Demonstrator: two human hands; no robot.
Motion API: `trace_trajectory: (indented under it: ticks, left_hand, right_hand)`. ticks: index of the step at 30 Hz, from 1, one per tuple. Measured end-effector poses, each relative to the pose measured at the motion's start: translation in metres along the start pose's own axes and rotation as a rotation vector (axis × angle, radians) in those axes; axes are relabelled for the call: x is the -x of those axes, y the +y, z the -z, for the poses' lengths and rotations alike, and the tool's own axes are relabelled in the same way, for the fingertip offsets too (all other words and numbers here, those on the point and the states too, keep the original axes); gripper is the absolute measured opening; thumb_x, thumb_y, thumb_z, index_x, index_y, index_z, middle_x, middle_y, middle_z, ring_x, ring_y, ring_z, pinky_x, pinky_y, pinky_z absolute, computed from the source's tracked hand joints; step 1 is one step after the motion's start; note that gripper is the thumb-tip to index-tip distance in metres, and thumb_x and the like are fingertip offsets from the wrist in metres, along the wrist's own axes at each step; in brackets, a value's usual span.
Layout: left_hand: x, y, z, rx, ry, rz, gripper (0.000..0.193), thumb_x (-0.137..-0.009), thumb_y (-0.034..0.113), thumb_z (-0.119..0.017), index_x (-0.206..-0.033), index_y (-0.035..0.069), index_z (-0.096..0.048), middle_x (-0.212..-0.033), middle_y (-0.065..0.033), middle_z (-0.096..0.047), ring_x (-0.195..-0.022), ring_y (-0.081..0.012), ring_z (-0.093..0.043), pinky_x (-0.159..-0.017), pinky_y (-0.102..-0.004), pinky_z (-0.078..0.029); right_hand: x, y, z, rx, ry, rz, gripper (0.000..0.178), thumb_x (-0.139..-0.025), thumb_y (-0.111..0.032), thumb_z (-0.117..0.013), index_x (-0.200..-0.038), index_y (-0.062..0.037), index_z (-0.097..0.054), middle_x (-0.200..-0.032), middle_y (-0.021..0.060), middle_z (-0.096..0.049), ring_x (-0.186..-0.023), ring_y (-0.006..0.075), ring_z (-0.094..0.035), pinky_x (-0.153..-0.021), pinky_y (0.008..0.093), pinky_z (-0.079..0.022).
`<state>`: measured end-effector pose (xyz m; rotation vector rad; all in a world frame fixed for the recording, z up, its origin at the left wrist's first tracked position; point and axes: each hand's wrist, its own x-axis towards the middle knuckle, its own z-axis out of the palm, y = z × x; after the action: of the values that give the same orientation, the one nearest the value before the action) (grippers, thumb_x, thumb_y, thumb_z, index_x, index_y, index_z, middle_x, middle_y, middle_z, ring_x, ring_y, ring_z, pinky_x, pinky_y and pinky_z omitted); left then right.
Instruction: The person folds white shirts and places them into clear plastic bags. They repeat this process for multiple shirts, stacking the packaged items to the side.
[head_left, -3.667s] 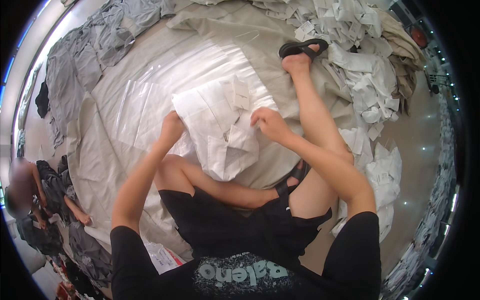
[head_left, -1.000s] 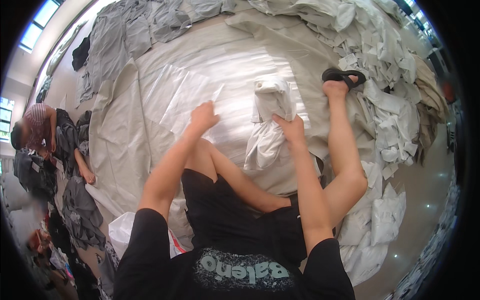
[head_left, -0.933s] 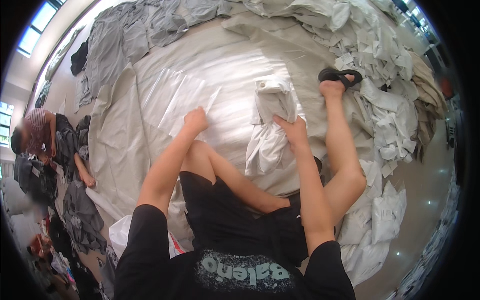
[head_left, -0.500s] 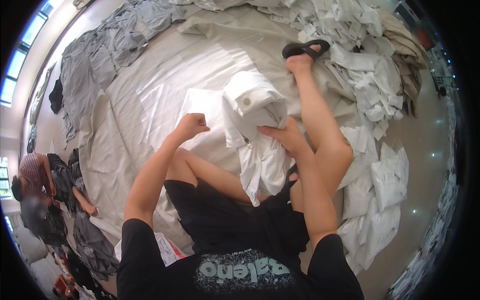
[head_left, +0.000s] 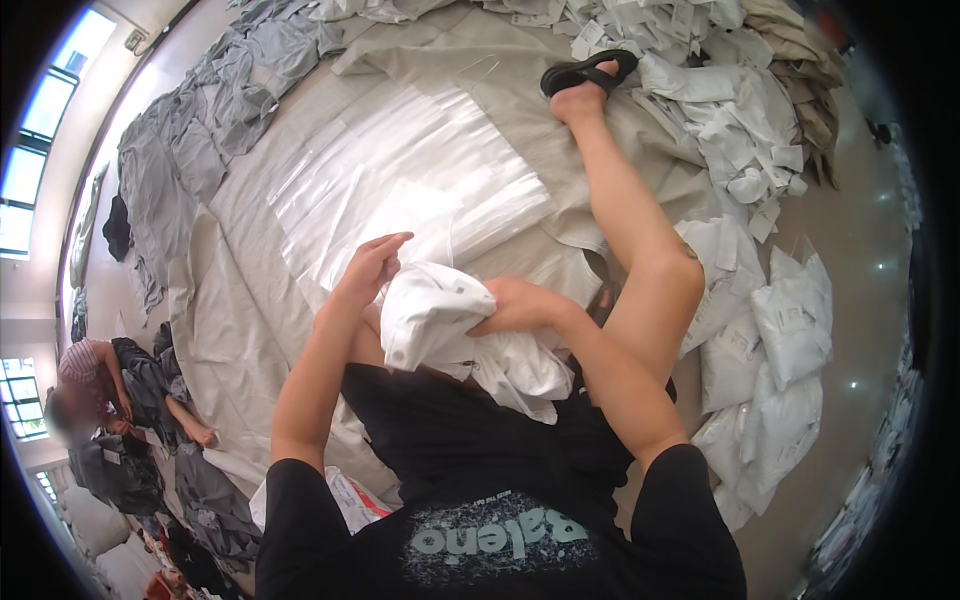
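Note:
My right hand (head_left: 520,305) is closed on a white garment (head_left: 430,315), its cloth bunched above my lap. A button shows near the left edge of the garment, and its loose lower end hangs over my dark shorts. Just left of the cloth is my left hand (head_left: 372,265), index finger stretched out and the other fingers partly curled. Nothing shows in that hand, and I cannot tell whether it touches the garment. Beyond both hands, flat clear plastic bags (head_left: 470,165) lie in a stack on a beige cloth (head_left: 235,320).
Filled white packages (head_left: 790,320) lie right of my bent leg, with a heap of white packages (head_left: 725,125) farther off. Grey garments (head_left: 180,145) are piled along the far left. At the left, another person (head_left: 85,375) sits among dark clothes.
The white garment has come nearer my lap and moved left, its button end now turned toward my left hand. My left index finger has stretched out. More of the plastic bags shows.

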<state>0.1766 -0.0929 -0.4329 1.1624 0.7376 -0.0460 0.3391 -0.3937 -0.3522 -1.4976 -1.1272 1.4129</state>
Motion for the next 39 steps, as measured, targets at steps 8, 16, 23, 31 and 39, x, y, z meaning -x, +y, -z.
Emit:
trace_trajectory:
  ticks: [8, 16, 23, 31, 39]
  left_hand:
    - [0.064, 0.056, -0.023, -0.397, 0.003, -0.143, 0.038, -0.105, 0.021, -0.067, -0.138, 0.003, -0.073, -0.072, 0.0059, -0.053, -0.065, -0.0072, -0.046, -0.062, -0.0259, -0.039]
    - [0.06, 0.03, -0.062, -0.466, 0.152, -0.338, 0.034, -0.105, 0.011, -0.064, -0.136, 0.0, -0.072, -0.076, 0.0011, -0.062, -0.067, -0.0077, -0.054, -0.063, -0.0272, -0.046]
    - [0.048, 0.05, -0.079, -0.867, 0.002, -0.546, 0.023, -0.096, 0.008, -0.071, -0.116, 0.01, -0.083, -0.089, -0.0117, -0.07, -0.083, -0.0255, -0.068, -0.077, -0.0374, -0.054]
    - [0.04, 0.033, -0.042, -1.168, 0.41, -0.853, 0.028, -0.084, 0.002, -0.074, -0.112, 0.005, -0.071, -0.097, -0.0165, -0.071, -0.088, -0.0367, -0.069, -0.081, -0.0459, -0.055]
    - [0.029, 0.001, -0.123, -1.113, 0.555, -1.12, 0.014, -0.083, -0.008, -0.066, -0.091, 0.002, -0.06, -0.082, -0.0157, -0.057, -0.078, -0.0364, -0.06, -0.07, -0.0484, -0.049]
  right_hand:
    - [-0.033, 0.026, 0.019, 0.155, 0.305, 0.078, 0.051, -0.077, -0.025, -0.089, -0.124, -0.0114, -0.074, -0.112, 0.0143, -0.08, -0.104, 0.0338, -0.075, -0.092, 0.0415, -0.059]
    - [-0.037, 0.036, 0.016, 0.485, 0.627, -0.092, 0.039, -0.083, -0.029, -0.08, -0.118, -0.0125, -0.076, -0.109, 0.0158, -0.079, -0.104, 0.0388, -0.074, -0.088, 0.0483, -0.059]
    - [-0.05, 0.011, -0.01, 0.834, 0.512, -0.037, 0.036, -0.08, -0.017, -0.075, -0.112, -0.0042, -0.069, -0.094, 0.0215, -0.077, -0.095, 0.038, -0.076, -0.082, 0.0505, -0.061]
    - [-0.056, 0.047, 0.02, 0.437, 0.764, -0.205, 0.036, -0.079, -0.033, -0.081, -0.106, -0.0083, -0.079, -0.099, 0.0206, -0.078, -0.097, 0.0422, -0.075, -0.083, 0.0516, -0.059]
    - [-0.075, 0.054, -0.006, 0.569, 0.921, -0.199, 0.023, -0.079, -0.017, -0.076, -0.096, -0.0012, -0.076, -0.095, 0.0241, -0.076, -0.093, 0.0443, -0.075, -0.083, 0.0532, -0.059]
